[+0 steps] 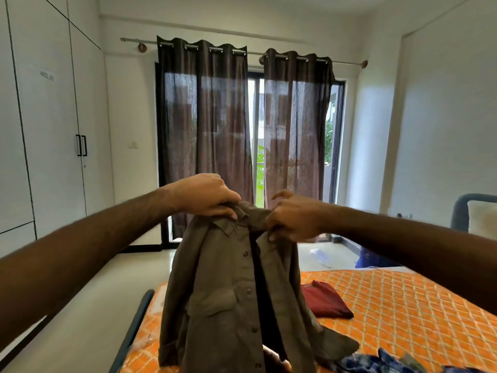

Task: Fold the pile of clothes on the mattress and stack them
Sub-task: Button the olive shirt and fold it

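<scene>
Olive shirt point(236, 286) hangs mid-frame above the orange mattress point(403, 305), left hand point(207, 196) and right hand point(293, 219) each pinching its collar, likely to let it drop straight for folding beside the folded maroon garment point(325, 301).

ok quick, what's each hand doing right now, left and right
Left hand: pinching the olive button-up shirt at its collar, holding it up.
Right hand: gripping the same shirt at the other side of the collar.
</scene>
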